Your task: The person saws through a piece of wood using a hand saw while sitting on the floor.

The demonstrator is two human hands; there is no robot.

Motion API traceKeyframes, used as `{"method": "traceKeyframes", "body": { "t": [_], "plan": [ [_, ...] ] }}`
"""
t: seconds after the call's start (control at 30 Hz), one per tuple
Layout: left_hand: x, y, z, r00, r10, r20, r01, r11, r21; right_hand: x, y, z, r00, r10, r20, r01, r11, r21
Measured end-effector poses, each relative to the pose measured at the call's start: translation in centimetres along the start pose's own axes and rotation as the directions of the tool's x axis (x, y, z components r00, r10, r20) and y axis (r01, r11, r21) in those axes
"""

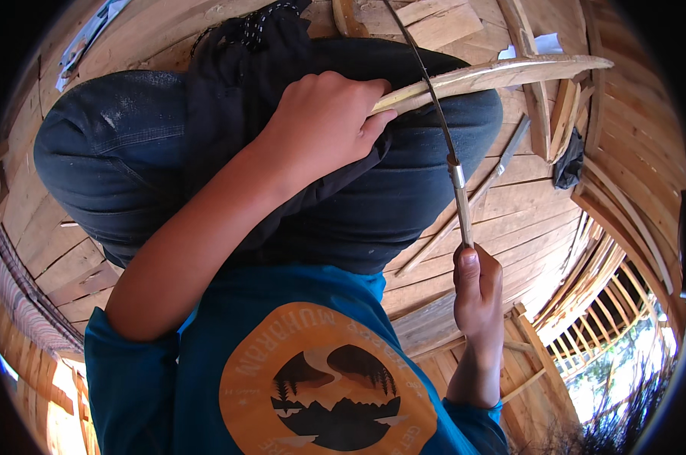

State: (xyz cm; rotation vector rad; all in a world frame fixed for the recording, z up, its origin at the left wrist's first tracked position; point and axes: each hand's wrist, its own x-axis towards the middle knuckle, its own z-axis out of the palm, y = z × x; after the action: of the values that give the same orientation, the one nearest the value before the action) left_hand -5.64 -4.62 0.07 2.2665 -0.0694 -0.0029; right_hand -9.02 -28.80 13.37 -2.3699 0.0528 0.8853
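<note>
My left hand (pixel 326 114) is closed around the near end of a long, pale, slightly curved wooden strip (pixel 513 73), which reaches away to the right over my knee. In my right hand (pixel 479 292) is the wooden handle of a long knife (pixel 463 208), with the thumb laid along it. A metal collar joins the handle to a narrow dark blade. The blade crosses the strip a little beyond my left fingers; whether it bites into the wood I cannot tell. Dark cloth (pixel 225 98) lies over my crossed legs beneath the left wrist.
Wooden boards form the floor (pixel 510 220). Beyond my right knee are a timber beam (pixel 536 98), a thin stick (pixel 502 163) and a black plastic bag (pixel 569 163). Flat wood pieces (pixel 441 26) lie ahead. A slatted railing (pixel 593 326) stands at the right, striped cloth (pixel 28 292) at the left.
</note>
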Motion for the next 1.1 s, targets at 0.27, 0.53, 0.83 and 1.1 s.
{"method": "traceKeyframes", "body": {
  "t": [0.27, 0.53, 0.83, 1.1],
  "plan": [
    [-0.3, 0.2, 0.4, 1.0, -0.02, -0.002, 0.02, 1.0, -0.008, -2.1, -0.4, 0.0, 1.0, 0.002, -0.02, -0.003, 0.999, -0.049],
    [0.2, -1.1, 0.7, 0.998, -0.063, -0.005, 0.063, 0.996, -0.065, -0.3, -0.3, 0.4, 1.0, -0.016, -0.025, 0.015, 0.999, -0.039],
    [0.1, -0.5, 0.4, 0.999, -0.029, -0.031, 0.027, 0.996, -0.08, -0.7, -0.9, 0.3, 0.998, -0.042, -0.04, 0.04, 0.998, -0.054],
    [-0.7, 0.3, 1.0, 1.0, 0.003, -0.026, -0.004, 0.999, -0.035, -3.5, 0.2, -0.3, 0.999, -0.04, -0.021, 0.038, 0.997, -0.072]
  ]
}}
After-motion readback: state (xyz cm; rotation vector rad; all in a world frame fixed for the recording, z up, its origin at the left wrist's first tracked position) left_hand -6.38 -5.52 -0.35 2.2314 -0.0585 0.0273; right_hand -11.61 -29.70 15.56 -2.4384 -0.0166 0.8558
